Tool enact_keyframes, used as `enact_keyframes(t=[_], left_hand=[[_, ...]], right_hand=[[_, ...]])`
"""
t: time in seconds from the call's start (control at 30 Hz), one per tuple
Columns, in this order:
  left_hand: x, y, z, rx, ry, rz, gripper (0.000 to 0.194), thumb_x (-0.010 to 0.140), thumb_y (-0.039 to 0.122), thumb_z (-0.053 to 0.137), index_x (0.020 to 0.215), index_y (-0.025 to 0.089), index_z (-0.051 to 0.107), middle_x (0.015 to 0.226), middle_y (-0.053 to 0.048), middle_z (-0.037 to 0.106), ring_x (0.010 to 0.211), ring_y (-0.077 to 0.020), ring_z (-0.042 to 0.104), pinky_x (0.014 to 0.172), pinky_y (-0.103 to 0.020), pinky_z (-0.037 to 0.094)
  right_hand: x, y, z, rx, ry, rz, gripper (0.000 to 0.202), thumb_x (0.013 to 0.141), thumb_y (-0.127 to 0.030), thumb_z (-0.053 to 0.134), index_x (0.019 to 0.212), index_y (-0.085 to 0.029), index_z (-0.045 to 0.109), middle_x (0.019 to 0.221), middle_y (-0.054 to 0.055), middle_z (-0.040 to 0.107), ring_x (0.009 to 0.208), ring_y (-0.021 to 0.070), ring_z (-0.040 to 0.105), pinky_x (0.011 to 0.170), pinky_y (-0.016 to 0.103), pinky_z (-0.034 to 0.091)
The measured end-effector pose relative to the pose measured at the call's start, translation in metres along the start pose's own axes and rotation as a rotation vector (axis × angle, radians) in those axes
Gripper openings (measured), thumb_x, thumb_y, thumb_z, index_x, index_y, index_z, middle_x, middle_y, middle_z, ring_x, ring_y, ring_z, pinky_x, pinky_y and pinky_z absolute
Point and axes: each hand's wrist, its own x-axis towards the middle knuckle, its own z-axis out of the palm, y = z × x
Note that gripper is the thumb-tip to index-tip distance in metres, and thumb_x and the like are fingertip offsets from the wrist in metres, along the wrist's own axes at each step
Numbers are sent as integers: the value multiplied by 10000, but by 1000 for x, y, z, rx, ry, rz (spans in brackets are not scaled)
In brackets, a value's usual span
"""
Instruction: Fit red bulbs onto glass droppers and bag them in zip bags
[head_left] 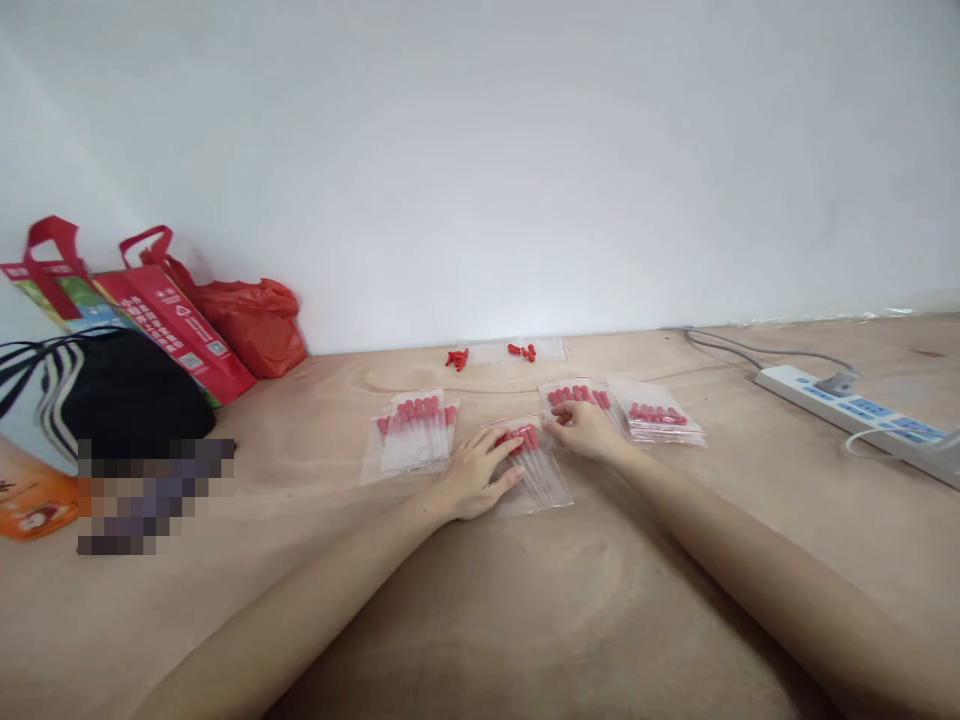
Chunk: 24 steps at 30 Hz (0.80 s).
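A clear zip bag of red-capped droppers [541, 472] lies flat in the middle of the tan surface. My left hand [474, 474] rests on its left side with fingers spread over the red caps. My right hand [585, 428] presses the bag's top right corner, fingers curled, touching a second bag [581, 396] just behind. A stack of similar bags [416, 432] lies to the left, and another stack [660, 418] to the right. Loose red caps [457, 358] and more red caps [523, 351] sit on a clear bag near the wall.
A white power strip [855, 412] with grey cables runs along the right. Red shopping bags [169, 318], a red plastic bag [255, 322] and a black striped bag [112, 390] stand at the left against the white wall.
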Motion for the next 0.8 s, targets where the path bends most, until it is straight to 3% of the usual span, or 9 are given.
enact_keyframes(t=[0.1, 0.17, 0.3, 0.43, 0.6, 0.7, 0.8], left_hand=[[8, -13, -5, -58, 119, -57, 352, 839, 336, 424, 1142, 172, 497, 1170, -113, 496, 1112, -228, 445, 937, -404, 362], [20, -26, -5, -83, 177, -183, 310, 786, 298, 501, 1050, 142, 546, 1062, -116, 548, 1018, -228, 508, 887, -388, 403], [41, -50, -1, -124, 142, -258, 135, 685, 264, 607, 760, 152, 597, 751, -48, 622, 682, -173, 593, 617, -281, 487], [47, -53, -6, -184, 124, -266, 116, 684, 202, 590, 592, 161, 533, 516, 28, 562, 470, -116, 530, 447, -208, 428], [50, -43, -36, -235, 305, -240, 17, 774, 148, 475, 768, 164, 479, 686, 1, 584, 616, -121, 573, 561, -236, 470], [50, -40, -53, -314, 493, -147, 128, 785, 169, 489, 902, 166, 438, 819, -27, 572, 731, -124, 590, 616, -241, 495], [45, -38, -57, -329, 624, 7, 171, 770, 208, 543, 913, 167, 458, 821, -21, 572, 763, -125, 595, 661, -246, 509]], right_hand=[[19, -8, 14, 111, -193, 129, 297, 684, -373, 582, 450, -203, 515, 376, 12, 513, 351, 139, 481, 416, 285, 386], [28, -7, 21, 218, -280, 159, 385, 681, -388, 590, 375, -212, 439, 285, -6, 427, 250, 119, 384, 345, 281, 336], [36, -4, 28, 335, -307, 99, 385, 644, -363, 646, 372, -212, 419, 254, -27, 393, 212, 85, 309, 296, 257, 296], [37, -12, 25, 450, -305, 83, 319, 719, -365, 587, 493, -204, 429, 320, -19, 464, 267, 101, 411, 298, 240, 346], [46, -36, 8, 619, -218, 60, 230, 819, -355, 463, 679, -212, 350, 477, -47, 508, 438, 116, 572, 425, 248, 484], [47, -48, -3, 766, -85, -139, 230, 809, -399, 469, 743, -213, 351, 592, -45, 534, 521, 103, 596, 536, 275, 521], [36, -48, -7, 740, 15, -379, 225, 818, -419, 442, 778, -208, 373, 729, 8, 574, 674, 120, 610, 666, 316, 514]])
